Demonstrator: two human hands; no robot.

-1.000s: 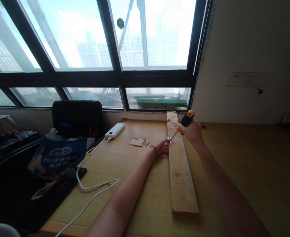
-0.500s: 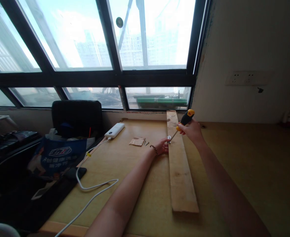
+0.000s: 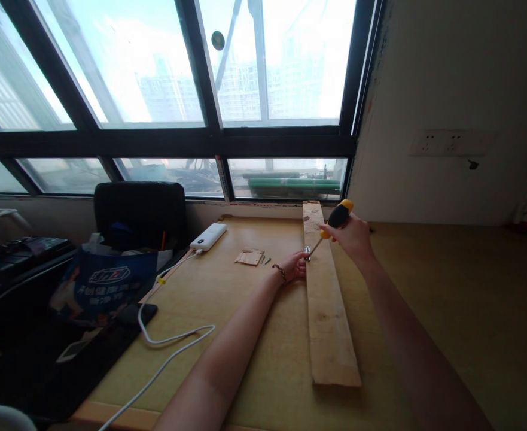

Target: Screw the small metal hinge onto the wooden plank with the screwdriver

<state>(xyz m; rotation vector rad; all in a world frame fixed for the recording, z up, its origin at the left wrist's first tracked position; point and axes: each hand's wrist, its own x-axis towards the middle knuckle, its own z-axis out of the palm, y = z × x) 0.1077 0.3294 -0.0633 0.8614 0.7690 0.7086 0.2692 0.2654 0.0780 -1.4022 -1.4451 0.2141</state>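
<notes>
A long wooden board (image 3: pixel 330 323) lies lengthwise on the table, its far end near the window. On its left edge sits a small shiny metal fitting (image 3: pixel 307 252), too small to name exactly. My left hand (image 3: pixel 294 267) is closed at that edge, fingertips pressed against the fitting. My right hand (image 3: pixel 354 237) is wrapped around a screwdriver (image 3: pixel 337 216) with a black and yellow handle. The screwdriver slants down to the left, and its tip meets the fitting; the exact contact is hard to see.
Left of the board lie a thin wooden piece (image 3: pixel 249 257) and a few screws (image 3: pixel 267 261). A white power bank (image 3: pixel 208 237) trails a white cable (image 3: pixel 173 342) across the table (image 3: pixel 254 311). Beyond the left edge are a black chair (image 3: pixel 140 209) and a blue bag (image 3: pixel 106 284).
My right hand has shifted slightly on the screwdriver handle, with the wrist a little turned. My left hand, the board and the metal fitting stay where they were.
</notes>
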